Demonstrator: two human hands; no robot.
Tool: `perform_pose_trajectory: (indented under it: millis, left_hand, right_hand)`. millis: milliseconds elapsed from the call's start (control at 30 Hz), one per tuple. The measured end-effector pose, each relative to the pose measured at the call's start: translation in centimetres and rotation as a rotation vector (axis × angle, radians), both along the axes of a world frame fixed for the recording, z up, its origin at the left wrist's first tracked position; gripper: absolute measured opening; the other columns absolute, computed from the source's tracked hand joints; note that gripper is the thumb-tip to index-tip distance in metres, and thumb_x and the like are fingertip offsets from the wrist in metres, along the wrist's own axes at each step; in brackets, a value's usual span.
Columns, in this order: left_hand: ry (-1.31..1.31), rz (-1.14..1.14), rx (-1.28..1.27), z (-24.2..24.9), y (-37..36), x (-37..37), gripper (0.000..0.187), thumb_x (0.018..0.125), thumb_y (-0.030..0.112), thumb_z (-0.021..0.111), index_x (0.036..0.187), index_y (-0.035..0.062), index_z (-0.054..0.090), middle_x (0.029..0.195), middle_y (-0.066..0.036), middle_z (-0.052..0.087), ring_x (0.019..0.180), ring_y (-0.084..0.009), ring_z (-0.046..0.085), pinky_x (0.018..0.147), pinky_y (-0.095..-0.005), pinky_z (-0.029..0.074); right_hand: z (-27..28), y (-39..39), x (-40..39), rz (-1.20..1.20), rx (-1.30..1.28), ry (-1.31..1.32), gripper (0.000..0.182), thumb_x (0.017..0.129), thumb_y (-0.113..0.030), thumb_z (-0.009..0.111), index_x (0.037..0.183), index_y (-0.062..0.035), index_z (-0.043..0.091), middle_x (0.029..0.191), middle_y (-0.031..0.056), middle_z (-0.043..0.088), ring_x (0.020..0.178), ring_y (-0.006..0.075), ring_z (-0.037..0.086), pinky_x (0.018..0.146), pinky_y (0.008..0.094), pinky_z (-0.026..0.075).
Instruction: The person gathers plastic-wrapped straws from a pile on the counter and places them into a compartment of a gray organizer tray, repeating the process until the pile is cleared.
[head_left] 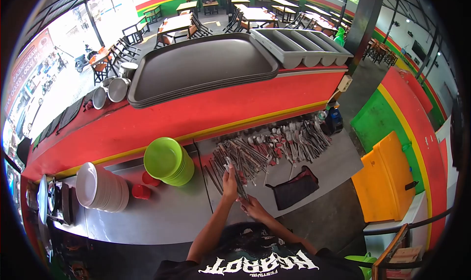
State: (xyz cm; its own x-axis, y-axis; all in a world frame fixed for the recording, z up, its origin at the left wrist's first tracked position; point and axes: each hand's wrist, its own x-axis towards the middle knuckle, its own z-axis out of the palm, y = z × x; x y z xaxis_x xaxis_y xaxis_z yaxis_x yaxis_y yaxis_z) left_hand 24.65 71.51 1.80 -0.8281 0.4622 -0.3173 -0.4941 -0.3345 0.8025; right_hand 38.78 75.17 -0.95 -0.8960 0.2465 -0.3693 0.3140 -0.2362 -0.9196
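Note:
Over the front of the steel counter, my left hand is closed around a few pieces of metal cutlery, their upper ends showing above the fingers. Slightly lower and to its right, my right hand is closed at the lower ends of the same bunch. Whether these are forks, spoons or knives is too small to tell. Just behind my hands lies a loose heap of cutlery. A second spread of cutlery, some with spoon bowls, reaches to the right. A dark zip pouch lies right of my hands.
Left on the counter stand green bowls, white bowls and a red cup. Stacked brown trays and a grey cutlery tray rest on the red ledge. A yellow-orange box stands right, beyond the counter's edge.

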Motion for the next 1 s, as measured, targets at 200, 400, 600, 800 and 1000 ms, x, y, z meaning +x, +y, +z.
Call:
perform_pose_trajectory:
  millis: [200, 400, 600, 800, 1000]
  left_hand:
    - [0.087, -0.069, 0.117, 5.0, 3.0, -1.6, 0.026, 0.099, 0.039, 0.052, 0.105, 0.0154, 0.042, 0.068, 0.001, 0.04, 0.047, -0.0091, 0.039, 0.04, -0.0267, 0.034]
    - [0.279, -0.092, 0.149, 7.2, 5.6, -2.7, 0.031, 0.101, 0.041, 0.044, 0.092, 0.0115, 0.043, 0.065, 0.002, 0.037, 0.045, -0.0073, 0.036, 0.039, -0.0256, 0.031]
    - [0.302, -0.147, 0.079, 9.2, 8.1, -1.8, 0.041, 0.101, 0.047, 0.041, 0.08, 0.0117, 0.039, 0.062, 0.002, 0.037, 0.045, -0.0073, 0.038, 0.041, -0.0258, 0.034]
    - [0.322, -0.167, 0.116, 13.5, 10.6, -2.9, 0.047, 0.101, 0.051, 0.035, 0.075, 0.0117, 0.038, 0.056, 0.0, 0.037, 0.043, -0.0115, 0.039, 0.039, -0.0279, 0.034]
    - [0.279, -0.21, 0.234, 20.8, 13.6, -5.4, 0.037, 0.097, 0.039, 0.037, 0.071, 0.0127, 0.037, 0.054, -0.001, 0.033, 0.041, -0.0128, 0.033, 0.039, -0.0286, 0.03]
  right_hand:
    - [2.6, 1.5, -0.2, -0.069, 0.049, 0.101, 0.03, 0.099, -0.036, 0.052, 0.103, -0.0061, 0.058, 0.065, -0.0045, 0.045, 0.052, 0.0051, 0.042, 0.048, 0.0234, 0.034]
    - [6.4, 2.7, -0.6, -0.218, 0.143, 0.131, 0.035, 0.094, -0.04, 0.06, 0.085, -0.0082, 0.049, 0.061, -0.0031, 0.047, 0.048, 0.0056, 0.042, 0.044, 0.0234, 0.032]
    - [8.8, 5.0, -0.5, -0.271, 0.078, 0.172, 0.034, 0.095, -0.04, 0.059, 0.086, -0.0081, 0.049, 0.06, -0.0027, 0.047, 0.048, 0.0055, 0.042, 0.044, 0.0233, 0.033]
    - [10.1, 7.5, -2.0, -0.375, 0.206, 0.367, 0.032, 0.096, -0.035, 0.059, 0.097, -0.0038, 0.054, 0.063, -0.0025, 0.05, 0.05, 0.0058, 0.044, 0.047, 0.0244, 0.036]
    - [15.4, 12.2, -4.0, -0.282, 0.658, 0.301, 0.034, 0.096, -0.033, 0.058, 0.113, -0.0035, 0.058, 0.071, -0.0015, 0.055, 0.062, 0.0048, 0.05, 0.057, 0.023, 0.041]
